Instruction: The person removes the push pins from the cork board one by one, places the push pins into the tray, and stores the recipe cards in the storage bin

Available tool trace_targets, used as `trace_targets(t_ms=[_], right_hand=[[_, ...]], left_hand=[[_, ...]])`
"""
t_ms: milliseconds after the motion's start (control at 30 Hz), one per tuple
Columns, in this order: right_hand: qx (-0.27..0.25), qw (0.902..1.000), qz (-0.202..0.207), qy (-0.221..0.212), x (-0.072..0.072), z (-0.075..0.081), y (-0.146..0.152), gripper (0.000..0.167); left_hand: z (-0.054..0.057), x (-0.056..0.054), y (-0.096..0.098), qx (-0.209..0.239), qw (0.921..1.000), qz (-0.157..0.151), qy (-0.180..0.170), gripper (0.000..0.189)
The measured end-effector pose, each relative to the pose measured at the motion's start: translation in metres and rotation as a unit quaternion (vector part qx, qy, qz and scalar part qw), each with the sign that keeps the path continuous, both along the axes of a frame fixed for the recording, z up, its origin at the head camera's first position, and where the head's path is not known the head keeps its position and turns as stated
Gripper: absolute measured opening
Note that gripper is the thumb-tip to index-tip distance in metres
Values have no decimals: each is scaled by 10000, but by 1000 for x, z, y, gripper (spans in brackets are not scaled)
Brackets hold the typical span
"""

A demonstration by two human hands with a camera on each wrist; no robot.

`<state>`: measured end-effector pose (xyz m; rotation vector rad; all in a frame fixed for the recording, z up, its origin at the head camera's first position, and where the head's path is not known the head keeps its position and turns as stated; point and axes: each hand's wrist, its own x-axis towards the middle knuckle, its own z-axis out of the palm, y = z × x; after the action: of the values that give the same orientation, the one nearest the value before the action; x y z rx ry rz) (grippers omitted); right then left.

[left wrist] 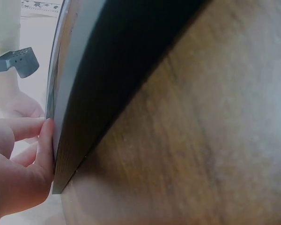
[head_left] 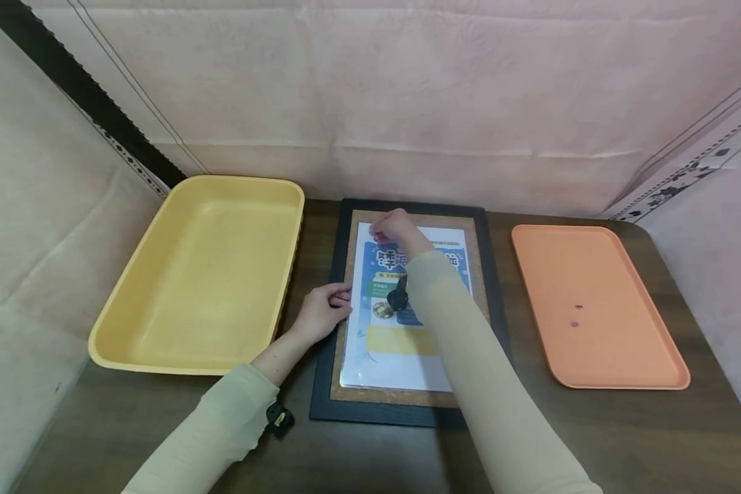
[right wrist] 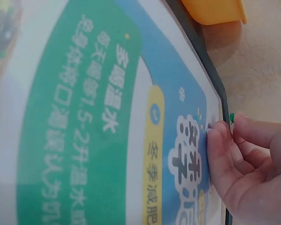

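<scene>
A laminated poster (head_left: 416, 350) with blue, green and yellow printing lies on a cork board (head_left: 346, 392) in a dark frame (head_left: 383, 414). At the poster's upper left, my right hand (head_left: 395, 226) pinches a small green push pin (right wrist: 232, 117) between thumb and finger; other fingers rest near the sheet's top edge. My left hand (head_left: 324, 312) is at the poster's left edge, its thumb and finger pinching the margin beside the frame. In the left wrist view, the left fingers (left wrist: 46, 140) meet at the sheet's edge, against the frame's side.
A deep yellow tub (head_left: 289, 254) stands left of the board. On the right, a shallow orange tray (head_left: 617, 357) holds two tiny coloured pieces (head_left: 575, 324). A pale cloth wall (head_left: 407, 96) rises behind the dark wooden table (head_left: 358, 456).
</scene>
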<state>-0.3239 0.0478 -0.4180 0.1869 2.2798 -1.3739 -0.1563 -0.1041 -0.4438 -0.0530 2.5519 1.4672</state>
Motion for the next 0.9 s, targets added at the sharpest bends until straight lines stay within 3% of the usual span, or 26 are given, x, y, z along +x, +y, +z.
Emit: trace_targets(t_ms=[567, 900], right_hand=[[-408, 9991, -2, 84, 5, 3, 26, 23], [-624, 9980, -110, -71, 15, 17, 50, 27]], left_hand=[[1, -1, 1, 20, 9999, 25, -111, 42], [1, -1, -1, 8, 10000, -22, -77, 43]])
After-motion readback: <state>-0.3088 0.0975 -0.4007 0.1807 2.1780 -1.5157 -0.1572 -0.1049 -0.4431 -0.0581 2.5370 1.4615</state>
